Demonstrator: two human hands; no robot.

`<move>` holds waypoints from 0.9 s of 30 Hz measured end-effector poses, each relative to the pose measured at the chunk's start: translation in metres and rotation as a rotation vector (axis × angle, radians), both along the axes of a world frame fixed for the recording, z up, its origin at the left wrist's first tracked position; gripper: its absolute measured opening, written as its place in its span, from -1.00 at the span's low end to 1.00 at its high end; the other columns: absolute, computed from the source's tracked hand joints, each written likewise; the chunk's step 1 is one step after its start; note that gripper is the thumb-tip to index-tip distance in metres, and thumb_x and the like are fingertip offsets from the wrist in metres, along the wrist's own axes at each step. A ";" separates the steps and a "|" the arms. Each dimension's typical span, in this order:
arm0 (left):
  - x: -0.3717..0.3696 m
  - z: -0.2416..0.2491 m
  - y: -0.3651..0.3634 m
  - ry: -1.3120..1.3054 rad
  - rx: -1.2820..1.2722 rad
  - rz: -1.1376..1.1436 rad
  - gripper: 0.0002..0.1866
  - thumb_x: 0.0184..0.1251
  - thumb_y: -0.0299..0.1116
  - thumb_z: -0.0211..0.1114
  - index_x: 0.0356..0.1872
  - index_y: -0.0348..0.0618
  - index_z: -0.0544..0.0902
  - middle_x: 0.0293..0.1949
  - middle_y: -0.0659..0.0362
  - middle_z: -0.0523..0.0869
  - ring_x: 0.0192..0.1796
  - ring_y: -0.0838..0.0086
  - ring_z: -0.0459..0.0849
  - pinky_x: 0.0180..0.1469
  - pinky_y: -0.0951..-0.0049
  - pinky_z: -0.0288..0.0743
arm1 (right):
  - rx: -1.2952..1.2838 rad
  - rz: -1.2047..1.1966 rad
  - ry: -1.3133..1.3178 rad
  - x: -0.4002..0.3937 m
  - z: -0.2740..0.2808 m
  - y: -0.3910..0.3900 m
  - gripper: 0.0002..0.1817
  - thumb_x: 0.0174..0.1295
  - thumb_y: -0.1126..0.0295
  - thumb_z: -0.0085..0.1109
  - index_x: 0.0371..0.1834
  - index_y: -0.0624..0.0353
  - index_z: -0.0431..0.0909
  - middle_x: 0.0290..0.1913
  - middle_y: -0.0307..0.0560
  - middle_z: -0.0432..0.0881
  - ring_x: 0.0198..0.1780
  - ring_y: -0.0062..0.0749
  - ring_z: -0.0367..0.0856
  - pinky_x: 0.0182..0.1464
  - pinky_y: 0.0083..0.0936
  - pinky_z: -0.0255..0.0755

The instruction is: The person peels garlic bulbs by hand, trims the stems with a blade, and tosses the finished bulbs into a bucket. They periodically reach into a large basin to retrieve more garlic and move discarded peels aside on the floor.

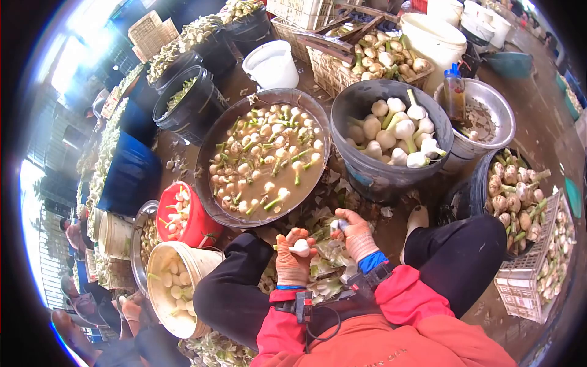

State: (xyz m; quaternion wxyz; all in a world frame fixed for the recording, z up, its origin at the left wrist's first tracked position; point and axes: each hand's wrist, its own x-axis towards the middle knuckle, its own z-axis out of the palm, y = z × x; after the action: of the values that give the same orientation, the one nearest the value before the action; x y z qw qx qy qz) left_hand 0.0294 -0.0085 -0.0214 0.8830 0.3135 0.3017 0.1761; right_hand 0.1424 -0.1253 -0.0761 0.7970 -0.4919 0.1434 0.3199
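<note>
My left hand (292, 262) is closed around a white garlic bulb (300, 248), which shows between the thumb and fingers. To its right, my right hand (357, 237) is closed too, with a small greyish thing (337, 227) at its fingertips that is too small to name. The two hands are apart, above my lap. Below and between them lies a heap of peeled-off garlic leaves and skins (330, 269). Ahead stand a wide basin (203, 165) of murky water with floating garlic bulbs and a dark bucket (391, 177) with larger whitish bulbs in it.
At my left are a red bucket (202, 215) and a tilted cream bucket (205, 260) with bulbs. At right, a black tub (468, 196) and a plastic crate (520, 290) hold more garlic. A bottle (454, 98) stands in a metal basin (502, 101). Other people sit at far left.
</note>
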 end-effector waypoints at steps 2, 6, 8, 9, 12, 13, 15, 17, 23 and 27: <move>0.003 -0.001 0.000 -0.021 -0.038 0.028 -0.52 0.27 0.16 0.10 -0.09 -0.04 0.55 -0.19 0.14 0.62 -0.25 0.33 0.65 -0.38 0.39 0.60 | -0.008 -0.019 0.087 0.007 -0.004 -0.009 -0.51 0.01 0.76 -0.11 0.00 0.13 0.55 -0.17 -0.11 0.61 -0.43 -0.56 0.53 -0.48 -0.64 0.40; 0.005 -0.009 0.013 -0.100 -0.348 0.118 -0.62 0.30 0.07 0.10 -0.24 -0.04 0.53 -0.27 0.09 0.60 -0.26 0.22 0.60 -0.31 0.29 0.57 | -0.117 -0.096 -0.279 0.003 -0.018 -0.019 -0.56 0.05 0.69 -0.10 0.00 0.15 0.55 -0.17 -0.10 0.60 -0.43 -0.51 0.56 -0.37 -0.61 0.46; 0.009 -0.007 0.034 0.031 -0.566 0.288 -0.61 0.31 0.05 0.10 -0.36 -0.11 0.51 -0.37 0.05 0.59 -0.35 0.18 0.57 -0.30 0.20 0.57 | -0.079 -0.066 -0.040 0.005 -0.020 -0.014 -0.52 0.03 0.73 -0.13 0.02 0.16 0.54 -0.29 -0.04 0.59 -0.53 -0.51 0.52 -0.55 -0.65 0.40; 0.011 -0.020 0.059 0.080 -0.617 0.369 -0.55 0.29 0.09 0.11 -0.35 -0.16 0.50 -0.42 0.06 0.58 -0.35 0.20 0.57 -0.29 0.20 0.59 | -0.117 -0.052 0.072 0.009 -0.036 -0.009 -0.52 0.04 0.75 -0.15 0.01 0.17 0.54 -0.37 -0.03 0.57 -0.59 -0.53 0.48 -0.67 -0.66 0.30; 0.015 0.009 0.144 -0.411 -0.506 0.422 -0.46 0.21 0.16 0.17 -0.28 -0.23 0.49 -0.38 0.05 0.61 -0.25 0.18 0.61 -0.19 0.20 0.62 | -0.159 -0.023 0.042 -0.005 -0.024 0.000 -0.67 0.10 0.70 -0.03 -0.11 0.15 0.57 -0.49 -0.05 0.54 -0.71 -0.45 0.44 -0.73 -0.68 0.21; 0.018 0.026 0.170 -0.578 -0.397 0.492 -0.42 0.18 0.17 0.20 -0.21 -0.27 0.48 -0.30 0.03 0.62 -0.19 0.18 0.62 -0.13 0.19 0.63 | -0.194 0.005 -0.059 -0.010 -0.037 0.002 -0.65 0.09 0.71 -0.05 -0.10 0.15 0.57 -0.48 -0.06 0.54 -0.70 -0.46 0.45 -0.73 -0.67 0.21; 0.036 0.087 0.194 -0.414 -0.153 0.873 -0.38 0.22 0.14 0.17 -0.08 -0.32 0.43 -0.09 -0.01 0.59 -0.05 0.18 0.59 0.00 0.16 0.60 | -0.230 0.041 -0.100 -0.013 -0.045 0.003 -0.60 0.06 0.75 -0.08 -0.07 0.17 0.56 -0.44 -0.08 0.57 -0.68 -0.48 0.46 -0.70 -0.66 0.22; 0.050 0.106 0.213 -0.477 -0.128 0.901 -0.39 0.29 0.11 0.10 0.00 -0.34 0.37 0.06 -0.04 0.50 0.03 0.19 0.55 0.09 0.16 0.55 | -0.185 0.133 -0.043 -0.012 -0.050 0.006 -0.61 0.04 0.76 -0.05 -0.09 0.19 0.58 -0.39 -0.12 0.58 -0.58 -0.50 0.49 -0.65 -0.64 0.29; 0.125 0.015 0.185 0.337 0.285 -0.026 -0.64 0.29 -0.02 0.15 -0.20 -0.13 0.55 -0.49 0.22 0.56 -0.52 0.39 0.55 -0.54 0.37 0.46 | -0.360 0.444 -0.310 -0.020 -0.078 0.011 -0.65 0.05 0.55 0.24 -0.02 0.23 0.59 -0.16 -0.23 0.64 -0.18 -0.61 0.54 -0.13 -0.67 0.41; 0.166 -0.095 0.189 1.046 1.162 -0.754 -0.42 0.14 0.07 0.25 -0.02 -0.25 0.54 -0.23 -0.04 0.67 -0.31 0.29 0.68 -0.32 0.29 0.55 | -0.375 0.470 -0.265 -0.011 -0.059 0.021 -0.68 0.08 0.55 0.14 -0.04 0.25 0.58 -0.13 -0.15 0.65 -0.09 -0.52 0.56 0.02 -0.64 0.38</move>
State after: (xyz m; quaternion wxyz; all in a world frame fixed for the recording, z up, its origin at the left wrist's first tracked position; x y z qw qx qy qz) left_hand 0.1951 0.1801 -0.1166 0.3304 0.8345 0.4072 -0.1689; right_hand 0.1311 -0.1038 -0.1353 0.6085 -0.6872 -0.0226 0.3961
